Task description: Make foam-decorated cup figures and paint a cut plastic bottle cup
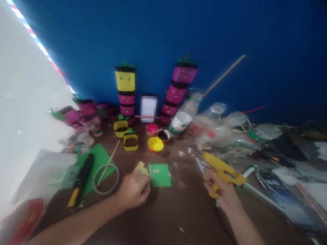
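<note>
In my right hand (224, 194) is a yellow hot glue gun (224, 168), its nozzle pointing up and left, with a white glue stick running out behind it. My left hand (135, 189) rests on the table with its fingers curled in and pressed together; what they pinch, if anything, is hidden. Just beyond these fingers lies a pale yellow cut piece (141, 167). Touching or close beside the knuckles is a small green square (160, 175) bearing two pale oval shapes. Between the hands, the brown table (184, 207) shows.
Yellow, pink and black paint cups (155, 145) stand beyond the green square. Yellow containers (130, 142) and stacked painted containers (125, 80) are behind. Plastic bottles (182, 117) crowd the right back. A tape ring (106, 179), cutter knife (81, 180) and phone (288, 200) lie at the sides.
</note>
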A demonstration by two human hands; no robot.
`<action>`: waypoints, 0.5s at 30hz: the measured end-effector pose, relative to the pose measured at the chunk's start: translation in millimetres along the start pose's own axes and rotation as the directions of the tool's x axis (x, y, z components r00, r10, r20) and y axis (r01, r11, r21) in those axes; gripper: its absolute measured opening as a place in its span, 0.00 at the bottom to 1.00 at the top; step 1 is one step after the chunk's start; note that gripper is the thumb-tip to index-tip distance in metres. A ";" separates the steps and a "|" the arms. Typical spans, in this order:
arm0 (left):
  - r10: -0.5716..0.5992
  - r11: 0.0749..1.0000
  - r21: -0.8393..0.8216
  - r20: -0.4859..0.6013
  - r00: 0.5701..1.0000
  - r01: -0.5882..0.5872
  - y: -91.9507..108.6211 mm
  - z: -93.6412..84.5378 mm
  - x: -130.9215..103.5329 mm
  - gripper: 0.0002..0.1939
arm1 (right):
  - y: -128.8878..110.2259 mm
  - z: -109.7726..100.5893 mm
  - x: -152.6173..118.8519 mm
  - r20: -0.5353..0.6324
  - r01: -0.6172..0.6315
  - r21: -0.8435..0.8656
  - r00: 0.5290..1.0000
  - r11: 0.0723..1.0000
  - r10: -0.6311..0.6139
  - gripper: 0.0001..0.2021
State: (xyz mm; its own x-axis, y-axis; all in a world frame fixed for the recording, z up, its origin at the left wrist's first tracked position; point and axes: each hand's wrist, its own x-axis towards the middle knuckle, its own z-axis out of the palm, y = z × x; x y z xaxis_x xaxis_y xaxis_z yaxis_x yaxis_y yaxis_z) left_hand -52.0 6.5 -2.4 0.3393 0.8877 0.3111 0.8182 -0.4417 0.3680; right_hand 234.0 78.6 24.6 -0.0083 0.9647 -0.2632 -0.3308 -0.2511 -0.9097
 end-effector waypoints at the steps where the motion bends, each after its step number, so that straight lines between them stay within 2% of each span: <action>1: 0.001 1.000 0.000 -0.001 1.000 -0.001 -0.1 -0.1 0.0 0.08 | 0.0 0.1 0.0 0.003 0.001 -0.012 1.000 1.000 -0.001 0.15; 6: -0.007 1.000 -0.005 -0.008 1.000 0.007 0.8 -2.2 0.8 0.08 | -0.5 3.2 -1.8 0.010 -0.003 -0.026 1.000 1.000 0.004 0.16; 11: -0.006 1.000 -0.003 -0.004 1.000 0.006 1.7 -2.6 1.5 0.08 | -0.3 1.9 -1.3 -0.039 0.018 0.011 0.999 1.000 -0.017 0.17; 15: -0.005 1.000 0.004 -0.014 1.000 0.005 1.8 -1.9 1.5 0.08 | 0.8 0.8 0.8 -0.003 0.010 -0.039 1.000 0.999 -0.010 0.15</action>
State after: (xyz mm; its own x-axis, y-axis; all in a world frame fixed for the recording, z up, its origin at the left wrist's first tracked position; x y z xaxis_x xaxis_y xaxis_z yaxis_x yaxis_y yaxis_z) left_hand -51.0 6.8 0.4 0.3285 0.8881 0.3214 0.8219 -0.4365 0.3661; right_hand 233.0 79.3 23.9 -0.0022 0.9670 -0.2549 -0.2943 -0.2442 -0.9240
